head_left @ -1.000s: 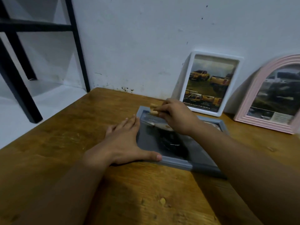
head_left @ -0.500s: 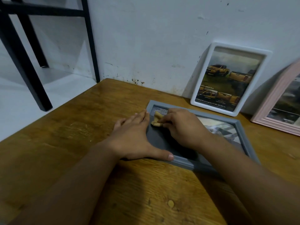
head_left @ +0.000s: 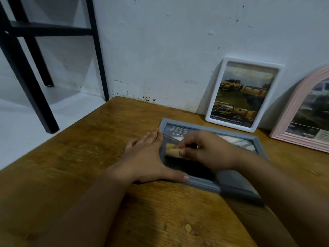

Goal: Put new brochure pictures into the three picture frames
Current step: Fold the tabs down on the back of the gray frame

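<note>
A grey picture frame (head_left: 204, 186) lies flat on the wooden table (head_left: 89, 157) with a dark brochure picture (head_left: 178, 135) inside it. My left hand (head_left: 147, 157) rests flat on the table against the frame's left edge, thumb along its near rail. My right hand (head_left: 204, 150) is over the frame's glass, fingers closed on a small folded tan cloth (head_left: 171, 150). A white frame (head_left: 243, 93) with a picture of yellow trucks leans on the wall behind. At the right edge a pink arched frame (head_left: 292, 122) also leans there with a picture in it.
A white wall (head_left: 178, 50) runs along the table's far edge. Black metal legs (head_left: 32, 90) of some furniture stand on the white floor to the left, beyond the table's left edge.
My right hand has slid the tan cloth from the frame's far left corner toward its middle left. My left hand has stayed against the frame's edge. The view has shifted slightly.
</note>
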